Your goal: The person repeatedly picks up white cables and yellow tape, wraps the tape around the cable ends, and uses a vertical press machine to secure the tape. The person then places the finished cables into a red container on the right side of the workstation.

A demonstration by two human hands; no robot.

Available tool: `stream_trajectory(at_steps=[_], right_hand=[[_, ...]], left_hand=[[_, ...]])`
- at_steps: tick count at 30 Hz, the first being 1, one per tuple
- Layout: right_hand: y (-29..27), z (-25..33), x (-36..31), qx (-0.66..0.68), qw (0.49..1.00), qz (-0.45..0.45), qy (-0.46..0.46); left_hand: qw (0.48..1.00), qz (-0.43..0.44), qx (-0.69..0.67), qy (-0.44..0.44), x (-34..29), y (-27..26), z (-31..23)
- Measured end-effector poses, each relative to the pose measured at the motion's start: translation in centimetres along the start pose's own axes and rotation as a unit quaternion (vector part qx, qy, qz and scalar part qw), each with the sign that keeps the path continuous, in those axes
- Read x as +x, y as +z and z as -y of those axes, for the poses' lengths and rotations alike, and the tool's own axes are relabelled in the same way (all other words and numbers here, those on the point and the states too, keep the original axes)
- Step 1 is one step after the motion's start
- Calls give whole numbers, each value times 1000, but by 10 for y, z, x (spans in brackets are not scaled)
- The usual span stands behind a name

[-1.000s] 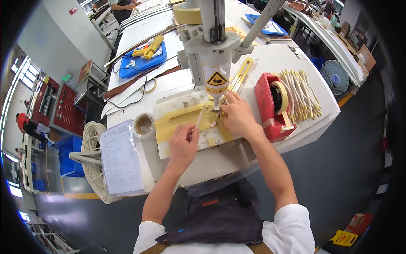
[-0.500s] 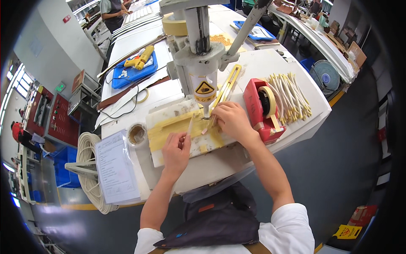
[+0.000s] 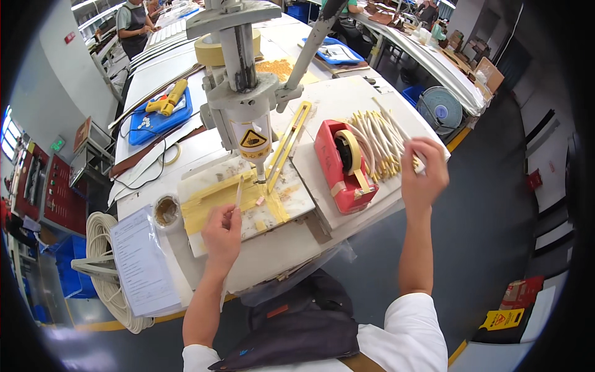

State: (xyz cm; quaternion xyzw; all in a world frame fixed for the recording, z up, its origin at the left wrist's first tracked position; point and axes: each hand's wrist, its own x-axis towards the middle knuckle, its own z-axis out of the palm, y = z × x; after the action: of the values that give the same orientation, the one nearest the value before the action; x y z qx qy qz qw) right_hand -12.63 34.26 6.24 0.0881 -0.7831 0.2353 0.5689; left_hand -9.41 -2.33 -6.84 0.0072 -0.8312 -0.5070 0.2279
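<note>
My left hand (image 3: pixel 222 239) is closed round a thin pale pointed stick (image 3: pixel 240 191), which stands up over the white board (image 3: pixel 251 230) with yellow tape strips on it. Just above that board hangs the narrow tip of a grey hand press (image 3: pixel 260 170) bearing a yellow warning label. Off to the right, my right hand (image 3: pixel 425 173) is raised by the table edge, fingers bent together on a white cord (image 3: pixel 392 119) that slants up and away from them. Beside it lies a bundle of white cords (image 3: pixel 378 139) with yellow ends. A small pinkish piece (image 3: pixel 260 201) rests below the press tip.
A red tape dispenser (image 3: pixel 347 170) stands between board and bundle. Behind the board lies a long yellow-edged slotted strip (image 3: pixel 289 146). Leftward are a round tub (image 3: pixel 167 211), a printed sheet (image 3: pixel 144 260), a cord coil (image 3: pixel 102 273) and a blue tray (image 3: pixel 162 118) with a yellow glue gun.
My right hand has left the press and swung right to the cord bundle. My left hand still holds the stick near the board. The whole view has shifted.
</note>
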Motion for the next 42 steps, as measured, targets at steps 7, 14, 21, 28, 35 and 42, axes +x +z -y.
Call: stream_trajectory(at_steps=[7,14,21,28,35,42], right_hand=[[31,-82,-44,-37,976,216,-16],[0,2,-36,141,971,183,61],[6,102,-78,461,645,533,294],[54,92,-91,407,685,570,202],[113,115,-132,263,884,381,72],[109,115,-131,252,878,398,88]], left_hand=[[989,14,-134,-52,4,2,9],[940,161,-207,-220,-18,-27,-43],[928,316,-163,-108,-55,-40,-66],[980,149,-27,-126,-66,-127,-45],[986,66,150,-8,-17,-145,-11],[976,80,200,16,-19,-133,19]])
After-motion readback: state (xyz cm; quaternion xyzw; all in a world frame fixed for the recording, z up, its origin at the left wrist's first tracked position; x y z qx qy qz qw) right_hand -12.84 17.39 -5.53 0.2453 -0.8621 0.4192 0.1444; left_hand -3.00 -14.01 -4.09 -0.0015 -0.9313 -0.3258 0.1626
